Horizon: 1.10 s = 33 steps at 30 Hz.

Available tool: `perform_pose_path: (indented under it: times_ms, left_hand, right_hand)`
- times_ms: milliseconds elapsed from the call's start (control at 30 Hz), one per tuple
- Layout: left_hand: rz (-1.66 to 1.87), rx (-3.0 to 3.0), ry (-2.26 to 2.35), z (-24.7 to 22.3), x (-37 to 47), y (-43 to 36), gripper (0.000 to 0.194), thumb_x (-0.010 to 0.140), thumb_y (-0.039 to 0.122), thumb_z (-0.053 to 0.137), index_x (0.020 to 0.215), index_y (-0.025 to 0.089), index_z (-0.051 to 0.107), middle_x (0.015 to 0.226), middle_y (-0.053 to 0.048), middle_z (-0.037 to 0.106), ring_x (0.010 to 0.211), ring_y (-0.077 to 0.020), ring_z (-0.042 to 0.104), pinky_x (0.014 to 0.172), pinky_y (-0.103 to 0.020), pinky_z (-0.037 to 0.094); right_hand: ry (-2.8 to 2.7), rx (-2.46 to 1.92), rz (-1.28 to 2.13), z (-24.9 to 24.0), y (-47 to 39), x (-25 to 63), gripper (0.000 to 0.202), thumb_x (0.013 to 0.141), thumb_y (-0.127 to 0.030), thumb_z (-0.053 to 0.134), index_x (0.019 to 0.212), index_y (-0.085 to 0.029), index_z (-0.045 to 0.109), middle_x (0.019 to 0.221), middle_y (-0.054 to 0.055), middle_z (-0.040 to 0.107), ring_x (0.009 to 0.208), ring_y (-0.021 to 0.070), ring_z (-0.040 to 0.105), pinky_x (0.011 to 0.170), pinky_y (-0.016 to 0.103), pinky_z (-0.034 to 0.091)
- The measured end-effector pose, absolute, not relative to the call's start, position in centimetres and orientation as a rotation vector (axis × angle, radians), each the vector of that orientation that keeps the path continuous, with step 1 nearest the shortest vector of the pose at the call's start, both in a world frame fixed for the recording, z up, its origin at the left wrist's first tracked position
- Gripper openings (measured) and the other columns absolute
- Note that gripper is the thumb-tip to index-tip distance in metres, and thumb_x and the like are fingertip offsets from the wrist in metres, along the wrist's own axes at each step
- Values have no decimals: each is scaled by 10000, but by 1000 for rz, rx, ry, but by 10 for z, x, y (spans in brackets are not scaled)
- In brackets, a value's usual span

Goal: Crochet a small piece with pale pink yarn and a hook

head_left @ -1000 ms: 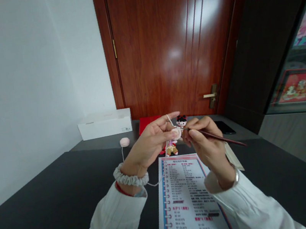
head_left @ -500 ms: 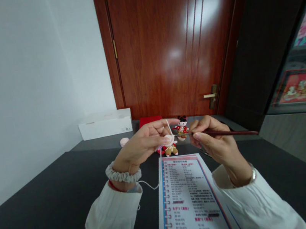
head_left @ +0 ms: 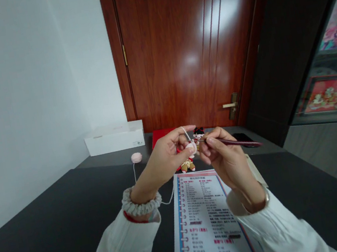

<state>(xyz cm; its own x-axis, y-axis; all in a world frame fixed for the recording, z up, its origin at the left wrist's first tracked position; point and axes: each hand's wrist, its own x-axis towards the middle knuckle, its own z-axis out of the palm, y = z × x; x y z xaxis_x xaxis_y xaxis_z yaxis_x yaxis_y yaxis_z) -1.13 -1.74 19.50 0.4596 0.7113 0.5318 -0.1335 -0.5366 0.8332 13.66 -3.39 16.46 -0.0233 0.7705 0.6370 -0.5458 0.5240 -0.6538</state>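
My left hand [head_left: 169, 153] pinches a small pale pink crocheted piece [head_left: 192, 148], and a strand of yarn runs up over its raised index finger. My right hand [head_left: 225, 153] grips a crochet hook by its dark red handle [head_left: 238, 142]. The hook's thin metal end points left and meets the piece. A pale pink yarn ball [head_left: 136, 157] rests on the table left of my hands, its strand trailing down behind my left wrist. Below my hands lies a printed sheet [head_left: 206, 213] with a spiral-binding pattern along its left side.
Two crocheted dolls, one black-haired [head_left: 198, 133] and one in brown trousers [head_left: 187, 166], are behind my hands, partly hidden. A white box [head_left: 114, 138], a red object [head_left: 159, 137] and a dark flat object [head_left: 244, 138] lie farther back on the dark table [head_left: 60, 228].
My right hand has moved left, bringing the hook closer to my left hand. The yarn ball and the dark flat object now show more fully. The view has shifted slightly.
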Motion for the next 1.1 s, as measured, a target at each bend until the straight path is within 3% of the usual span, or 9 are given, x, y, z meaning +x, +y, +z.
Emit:
perform_pose_path:
  times_ms: [300, 533, 667, 800, 1000, 1100]
  left_hand:
    - [1156, 1843, 506, 199, -12, -17, 352, 758, 125, 654, 1105, 114, 596, 682, 52, 527, 659, -90, 527, 665, -250, 428]
    - [1171, 1836, 478, 197, -13, -18, 339, 786, 127, 628, 1123, 113, 590, 681, 49, 527, 689, -97, 532, 732, -267, 441]
    - [1185, 1869, 489, 196, -14, -16, 227, 788, 120, 627, 1014, 128, 615, 694, 40, 543, 700, -101, 545, 748, -275, 443]
    - [1228, 1930, 513, 195, -14, -14, 39, 789, 124, 632, 825, 140, 633, 718, 17, 580, 735, -113, 565, 843, -310, 443]
    - [1285, 1907, 534, 197, -12, -17, 66, 796, 164, 650, 851, 143, 681, 691, 4, 600, 849, -159, 600, 957, -363, 414]
    - [1249, 1860, 513, 198, -12, -18, 125, 779, 162, 668, 895, 136, 705, 674, 3, 588, 854, -165, 595, 883, -335, 441]
  right_hand:
    - [-1396, -279, 875, 164, -34, 156, 116, 844, -178, 628, 740, -204, 584, 626, -41, 571, 543, 98, 501, 486, 228, 380]
    - [-1443, -315, 695, 161, -32, 159, 112, 856, -170, 625, 757, -205, 587, 635, -44, 561, 550, 99, 495, 505, 246, 371]
    - [-1492, -381, 584, 161, -35, 157, 121, 867, -173, 611, 756, -207, 578, 651, -42, 560, 567, 102, 498, 524, 253, 379]
    - [-1555, -469, 371, 161, -43, 152, 127, 874, -147, 589, 767, -208, 560, 690, -30, 564, 641, 114, 526, 599, 273, 409]
    - [-1696, -453, -96, 154, -41, 141, 178, 861, -58, 544, 890, -233, 533, 761, 14, 605, 703, 157, 580, 632, 324, 464]
    - [-1740, -382, -257, 147, -29, 143, 254, 842, -37, 558, 966, -256, 526, 792, 30, 634, 695, 174, 575, 608, 343, 472]
